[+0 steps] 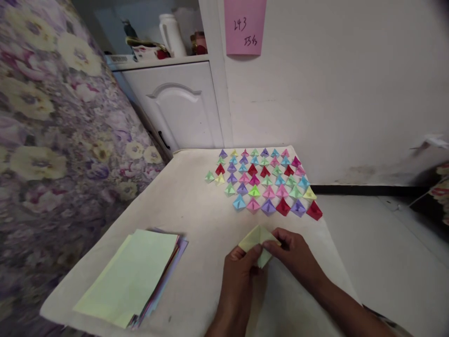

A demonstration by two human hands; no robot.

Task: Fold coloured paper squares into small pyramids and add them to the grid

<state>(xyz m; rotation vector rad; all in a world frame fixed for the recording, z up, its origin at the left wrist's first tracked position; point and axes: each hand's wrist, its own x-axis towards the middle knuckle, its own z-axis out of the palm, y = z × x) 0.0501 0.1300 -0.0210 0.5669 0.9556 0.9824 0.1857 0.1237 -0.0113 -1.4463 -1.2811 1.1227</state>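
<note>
Between my two hands is a pale yellow-green sheet of folded paper (250, 238), diamond-shaped with a crease down its middle. My left hand (240, 264) pinches its left and lower side, the thumb lying on the front face. On the right, my right hand (289, 248) grips the other corner, thumb pressed near the centre crease. The fingers behind the paper are partly hidden. Just beyond my hands, several rows of small folded paper pieces (268, 207) in red, purple, pink, blue, green and yellow lie on the cream table cover (168, 196).
A stack of coloured paper sheets (133, 271), pale green on top, lies at the table's left. Floral curtain (70, 154) hangs along the left side. Behind the table stand a white cabinet (175, 103) and a wall bearing a pink note (244, 28). Grey floor (379, 234) shows at right.
</note>
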